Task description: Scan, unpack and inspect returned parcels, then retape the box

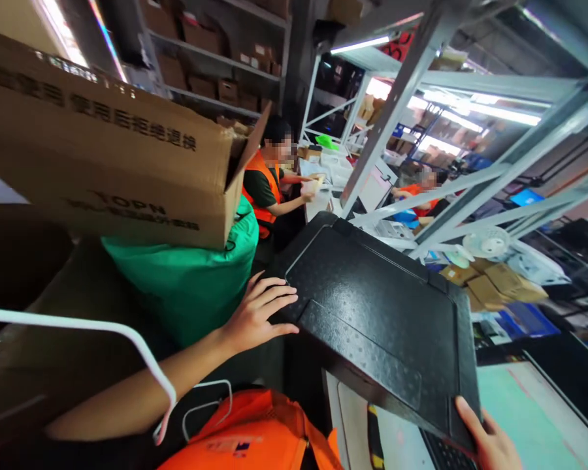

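Observation:
A black lidded box (372, 313), textured and slightly shiny, is tilted in front of me above a desk. My left hand (259, 310) presses against its left corner, with fingers and thumb spread along the edge. On the near right corner my right hand (490, 434) grips the box, thumb on top; its other fingers are mostly hidden underneath. Beneath the box show a yellow-and-black tool (375, 437), perhaps a utility knife, and part of a black keyboard (445, 452).
At left, a large cardboard carton (108, 150) rests by a green bag (191, 281). A white cable (112, 326) crosses before my left arm. Metal rack beams (392, 111) rise beyond the box. Two people in orange vests (262, 183) sit farther back. Cartons (494, 284) lie at right.

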`<state>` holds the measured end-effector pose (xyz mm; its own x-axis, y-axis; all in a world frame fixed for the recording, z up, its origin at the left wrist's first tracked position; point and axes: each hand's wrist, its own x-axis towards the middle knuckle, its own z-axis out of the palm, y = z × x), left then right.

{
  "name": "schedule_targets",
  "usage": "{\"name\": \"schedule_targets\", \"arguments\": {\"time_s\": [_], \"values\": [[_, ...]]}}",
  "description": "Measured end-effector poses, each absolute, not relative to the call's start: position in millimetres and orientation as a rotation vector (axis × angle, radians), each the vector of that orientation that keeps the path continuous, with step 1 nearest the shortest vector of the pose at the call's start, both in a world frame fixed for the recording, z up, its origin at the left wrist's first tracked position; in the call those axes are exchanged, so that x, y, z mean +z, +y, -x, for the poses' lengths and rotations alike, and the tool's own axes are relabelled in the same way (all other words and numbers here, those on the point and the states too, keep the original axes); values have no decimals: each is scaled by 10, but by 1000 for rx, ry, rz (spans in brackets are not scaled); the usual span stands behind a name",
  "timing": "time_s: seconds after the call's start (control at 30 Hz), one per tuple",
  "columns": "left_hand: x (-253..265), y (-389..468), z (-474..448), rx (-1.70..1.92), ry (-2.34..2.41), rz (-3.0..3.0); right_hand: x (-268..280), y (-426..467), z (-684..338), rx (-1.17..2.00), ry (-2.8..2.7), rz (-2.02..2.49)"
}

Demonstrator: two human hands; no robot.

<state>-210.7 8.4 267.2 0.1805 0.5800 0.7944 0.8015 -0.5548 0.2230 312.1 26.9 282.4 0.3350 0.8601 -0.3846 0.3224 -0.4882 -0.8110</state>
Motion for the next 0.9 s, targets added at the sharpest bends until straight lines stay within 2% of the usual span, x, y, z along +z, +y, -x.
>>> {"name": "schedule_targets", "arguments": {"time_s": [0.2, 0.53, 0.73, 0.9], "values": [[2296, 236, 2048, -1305, -1424, 2308, 2766, 514, -3010, 1310, -828, 1901], [2097, 380, 1999, -1211, -1471, 2402, 2667, 1074, -3093, 1274, -916, 1807], [2285, 508, 1848, -1048, -1342, 2608, 2478, 1611, -3252, 989, -794, 1833], [2550, 624, 2042, -975, -1528, 2619, 2347, 1835, -3312, 839, -794, 1824]]}}
